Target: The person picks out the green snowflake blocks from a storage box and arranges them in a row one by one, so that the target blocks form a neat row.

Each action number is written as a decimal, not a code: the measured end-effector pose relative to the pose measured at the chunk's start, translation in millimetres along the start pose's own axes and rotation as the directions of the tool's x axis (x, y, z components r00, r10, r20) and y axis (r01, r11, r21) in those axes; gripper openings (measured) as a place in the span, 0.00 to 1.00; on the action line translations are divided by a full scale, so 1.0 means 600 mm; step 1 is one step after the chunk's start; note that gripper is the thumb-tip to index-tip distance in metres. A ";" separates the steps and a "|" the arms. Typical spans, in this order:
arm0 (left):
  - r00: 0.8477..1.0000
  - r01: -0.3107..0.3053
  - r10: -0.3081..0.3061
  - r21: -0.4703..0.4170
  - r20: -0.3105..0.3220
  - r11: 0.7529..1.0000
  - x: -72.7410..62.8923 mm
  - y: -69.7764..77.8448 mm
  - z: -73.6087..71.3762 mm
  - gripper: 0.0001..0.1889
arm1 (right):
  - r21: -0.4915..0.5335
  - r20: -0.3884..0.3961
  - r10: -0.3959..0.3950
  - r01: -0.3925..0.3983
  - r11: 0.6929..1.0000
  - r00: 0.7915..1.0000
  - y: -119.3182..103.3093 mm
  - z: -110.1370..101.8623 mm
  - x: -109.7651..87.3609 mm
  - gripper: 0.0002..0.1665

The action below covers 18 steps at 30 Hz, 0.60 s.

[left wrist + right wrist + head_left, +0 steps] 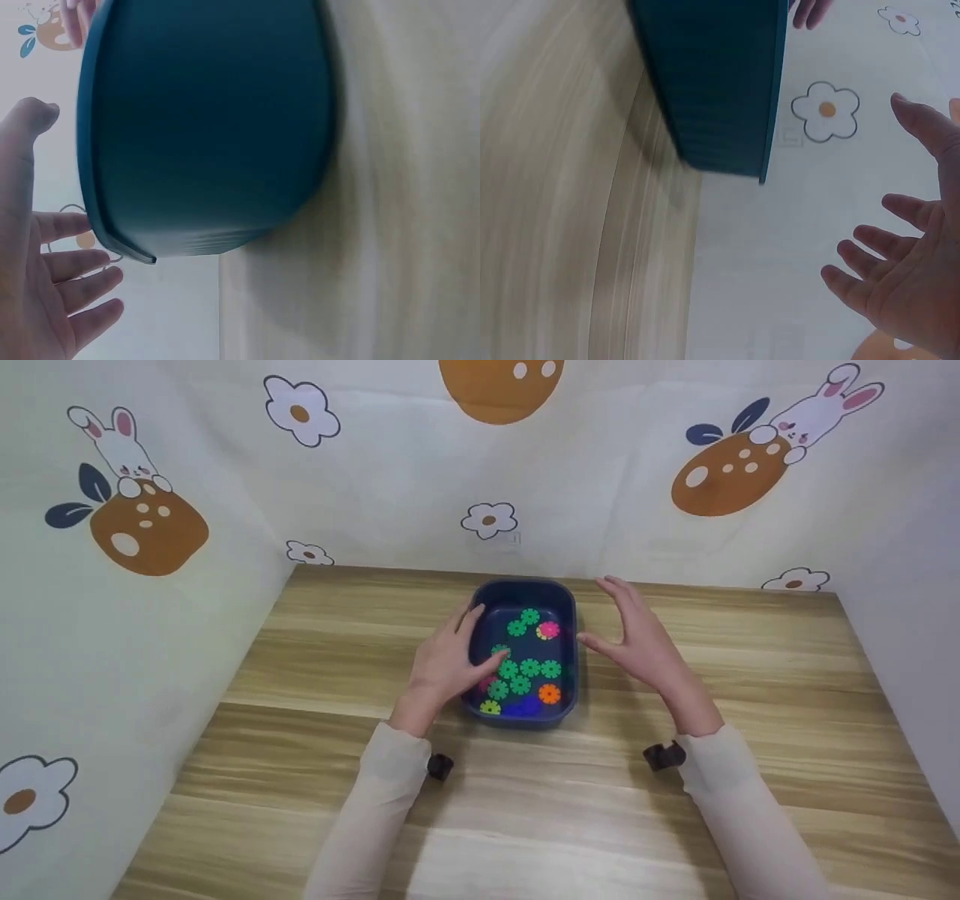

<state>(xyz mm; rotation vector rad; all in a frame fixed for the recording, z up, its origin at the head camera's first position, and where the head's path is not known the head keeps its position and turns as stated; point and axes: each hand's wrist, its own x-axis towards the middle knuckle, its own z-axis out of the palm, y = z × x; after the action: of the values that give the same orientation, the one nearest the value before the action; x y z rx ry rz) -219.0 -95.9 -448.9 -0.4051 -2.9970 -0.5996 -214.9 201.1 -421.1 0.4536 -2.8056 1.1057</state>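
Observation:
A dark blue rectangular tub [525, 720] stands on the wooden table, holding several flat, notched plastic discs. Most are green [530, 667]; an orange disc [550, 694], a pink one [550, 629], a yellow one [490, 707] and some blue ones [525, 706] lie among them. My left hand [448, 660] is at the tub's left side, thumb over the opening and fingers spread by the rim; in the left wrist view it holds nothing. Off the tub's right side, my right hand [634, 637] is spread with nothing in it, its thumb nearest the rim.
The wood-grain table [315, 780] extends around the tub on every side. Behind it and at both sides rise pale walls [390, 472] printed with flowers, rabbits and orange fruit. Each wrist carries a small black device [664, 756].

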 end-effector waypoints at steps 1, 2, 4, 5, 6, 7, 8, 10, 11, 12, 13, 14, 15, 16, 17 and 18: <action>1.000 -0.002 0.002 -0.009 0.002 1.000 -0.005 -0.001 -0.001 0.46 | 0.007 0.000 -0.008 0.008 1.000 1.000 -0.005 0.004 0.001 0.52; 1.000 -0.005 0.005 -0.013 0.005 1.000 -0.009 -0.003 -0.001 0.46 | 0.013 0.002 -0.016 0.016 1.000 1.000 -0.010 0.008 0.003 0.52; 1.000 -0.007 0.007 -0.021 0.015 1.000 -0.020 -0.007 -0.001 0.46 | 0.025 0.011 -0.029 0.029 0.999 1.000 -0.018 0.018 0.006 0.50; 1.000 -0.007 0.007 -0.033 0.016 0.999 -0.026 -0.009 -0.001 0.46 | 0.032 0.018 -0.033 0.032 0.999 0.999 -0.022 0.023 0.007 0.50; 1.000 -0.006 0.007 -0.047 0.018 0.999 -0.032 -0.011 -0.001 0.46 | 0.038 0.026 -0.033 0.032 0.999 0.999 -0.025 0.028 0.008 0.49; 1.000 -0.006 0.008 -0.058 0.024 0.998 -0.037 -0.013 -0.001 0.46 | 0.046 0.036 -0.032 0.031 0.998 0.999 -0.029 0.033 0.008 0.48; 1.000 -0.005 0.007 -0.069 0.029 0.998 -0.042 -0.014 -0.001 0.47 | 0.055 0.046 -0.029 0.027 0.998 0.999 -0.033 0.038 0.009 0.47; 0.999 0.000 0.005 -0.101 0.046 0.995 -0.050 -0.017 0.000 0.48 | 0.068 0.062 -0.023 0.019 0.998 0.998 -0.040 0.048 0.010 0.46; 0.998 0.001 0.006 -0.118 0.055 0.993 -0.054 -0.019 0.001 0.49 | 0.072 0.069 -0.021 0.016 0.997 0.997 -0.043 0.052 0.011 0.46; 0.998 0.004 0.005 -0.132 0.067 0.991 -0.057 -0.020 0.002 0.50 | 0.079 0.072 -0.023 0.017 0.997 0.997 -0.046 0.056 0.011 0.46; 0.997 0.007 0.004 -0.142 0.078 0.990 -0.060 -0.022 0.004 0.51 | 0.085 0.074 -0.027 0.021 0.996 0.997 -0.049 0.061 0.011 0.45; 0.996 0.007 0.006 -0.152 0.085 0.988 -0.063 -0.023 0.006 0.52 | 0.089 0.074 -0.031 0.024 0.996 0.997 -0.051 0.065 0.012 0.45; 0.996 0.009 0.006 -0.162 0.092 0.987 -0.066 -0.024 0.009 0.52 | 0.088 0.075 -0.036 0.029 0.996 0.997 -0.053 0.070 0.012 0.45; 0.995 0.008 0.009 -0.173 0.096 0.985 -0.068 -0.025 0.011 0.53 | 0.088 0.076 -0.044 0.037 0.995 0.996 -0.056 0.074 0.012 0.45; 0.995 0.010 0.008 -0.184 0.099 0.983 -0.071 -0.026 0.012 0.54 | 0.090 0.079 -0.053 0.045 0.995 0.996 -0.057 0.078 0.013 0.45; 0.995 0.012 0.008 -0.197 0.100 0.980 -0.073 -0.027 0.014 0.54 | 0.090 0.082 -0.062 0.054 0.994 0.995 -0.059 0.083 0.014 0.44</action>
<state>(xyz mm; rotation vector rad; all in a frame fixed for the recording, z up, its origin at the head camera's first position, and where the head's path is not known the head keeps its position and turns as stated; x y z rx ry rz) -181.2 -117.9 -467.3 -0.4567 -3.0424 -0.9082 -210.6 140.9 -432.7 0.6004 -2.8036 1.2298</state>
